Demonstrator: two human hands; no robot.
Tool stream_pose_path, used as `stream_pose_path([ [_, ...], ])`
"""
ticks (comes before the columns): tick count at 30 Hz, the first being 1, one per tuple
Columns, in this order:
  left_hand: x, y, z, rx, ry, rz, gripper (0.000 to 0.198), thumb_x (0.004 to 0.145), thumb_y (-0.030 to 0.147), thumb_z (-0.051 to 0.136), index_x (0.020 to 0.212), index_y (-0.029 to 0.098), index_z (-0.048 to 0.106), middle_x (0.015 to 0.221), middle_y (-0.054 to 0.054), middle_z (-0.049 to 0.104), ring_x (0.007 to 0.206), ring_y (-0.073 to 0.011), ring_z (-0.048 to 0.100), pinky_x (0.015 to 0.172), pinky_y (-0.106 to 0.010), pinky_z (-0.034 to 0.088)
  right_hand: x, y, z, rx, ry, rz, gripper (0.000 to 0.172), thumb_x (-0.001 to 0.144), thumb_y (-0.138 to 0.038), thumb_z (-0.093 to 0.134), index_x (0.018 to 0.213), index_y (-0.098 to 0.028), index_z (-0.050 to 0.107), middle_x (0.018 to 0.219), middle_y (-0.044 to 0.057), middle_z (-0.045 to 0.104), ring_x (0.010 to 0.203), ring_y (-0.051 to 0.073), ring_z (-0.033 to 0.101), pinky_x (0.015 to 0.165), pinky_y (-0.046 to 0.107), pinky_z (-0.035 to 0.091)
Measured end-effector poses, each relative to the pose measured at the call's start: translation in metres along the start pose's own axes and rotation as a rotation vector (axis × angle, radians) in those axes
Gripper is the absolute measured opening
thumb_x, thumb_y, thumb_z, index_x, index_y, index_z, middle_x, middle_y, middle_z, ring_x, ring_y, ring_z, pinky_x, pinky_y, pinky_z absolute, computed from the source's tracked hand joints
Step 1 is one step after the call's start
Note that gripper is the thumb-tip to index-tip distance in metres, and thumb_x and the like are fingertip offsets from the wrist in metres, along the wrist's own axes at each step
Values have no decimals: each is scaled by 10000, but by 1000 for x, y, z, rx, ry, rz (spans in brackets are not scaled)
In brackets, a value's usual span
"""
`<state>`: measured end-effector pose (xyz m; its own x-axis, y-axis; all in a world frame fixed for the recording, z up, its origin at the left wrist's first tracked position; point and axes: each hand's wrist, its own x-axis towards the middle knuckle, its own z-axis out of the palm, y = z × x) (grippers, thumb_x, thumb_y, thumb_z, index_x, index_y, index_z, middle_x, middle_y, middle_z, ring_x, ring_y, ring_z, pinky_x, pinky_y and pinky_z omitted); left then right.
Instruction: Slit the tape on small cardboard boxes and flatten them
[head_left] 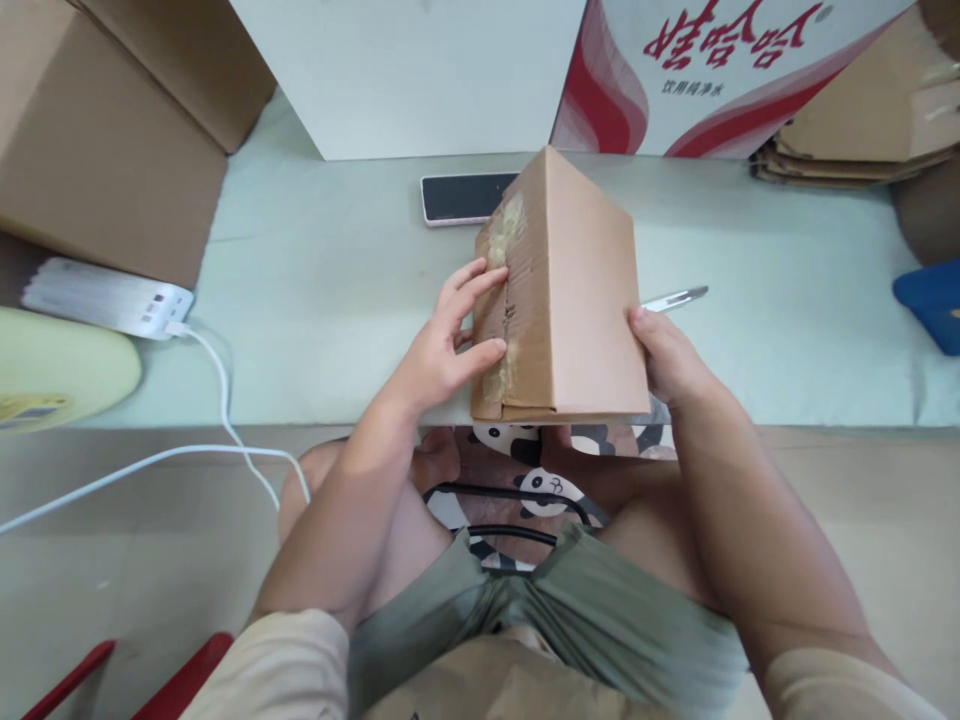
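A small brown cardboard box (592,290) stands tilted at the table's front edge, held between my two hands. Its left face carries wrinkled clear tape (506,230) along a seam. My left hand (450,335) has its thumb and two fingers spread on that taped face, with other fingers partly hidden at the box's left edge. On the opposite side, my right hand (667,355) grips the box, thumb on the near face and fingers out of sight behind. A slim silver knife (677,298) sticks out beside the right thumb; I cannot tell whether the hand holds it.
Behind the box lies a phone (457,198) on the pale green table (322,280). A white carton with red print (660,90) stands at the back. Left are a large cardboard box (112,150) and a white power strip (112,297) with cable; right, flattened cardboard (847,140) and a blue object (930,300).
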<state>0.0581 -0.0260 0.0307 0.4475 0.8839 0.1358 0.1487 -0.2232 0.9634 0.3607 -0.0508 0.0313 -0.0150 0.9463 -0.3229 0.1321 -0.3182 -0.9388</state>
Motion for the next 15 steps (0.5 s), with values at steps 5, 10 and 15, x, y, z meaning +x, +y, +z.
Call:
stream_pose_path([
  [5,-3,-2,-4,11,-66,54,954,777,800,719,1592,405,420,1774,-82,147,1634,-426,183,1113,-500,548,0,-2,1,4,-5,-10,630,642,-888,701,831,-288,667,901,73,771,922,361,743,859,552,608],
  [10,-7,8,-2,75,-140,122,1233,597,826,837,1637,398,331,1795,-67,72,1650,-450,35,1259,-602,377,1,-4,3,52,17,3,677,554,-909,751,822,-291,682,870,53,781,892,346,751,849,528,618],
  [15,-7,12,0,127,-138,154,1321,562,836,848,1653,368,268,1796,-84,59,1647,-452,-50,1306,-655,236,0,-4,3,78,11,15,680,569,-895,758,844,-279,678,900,56,788,895,336,755,858,515,619],
])
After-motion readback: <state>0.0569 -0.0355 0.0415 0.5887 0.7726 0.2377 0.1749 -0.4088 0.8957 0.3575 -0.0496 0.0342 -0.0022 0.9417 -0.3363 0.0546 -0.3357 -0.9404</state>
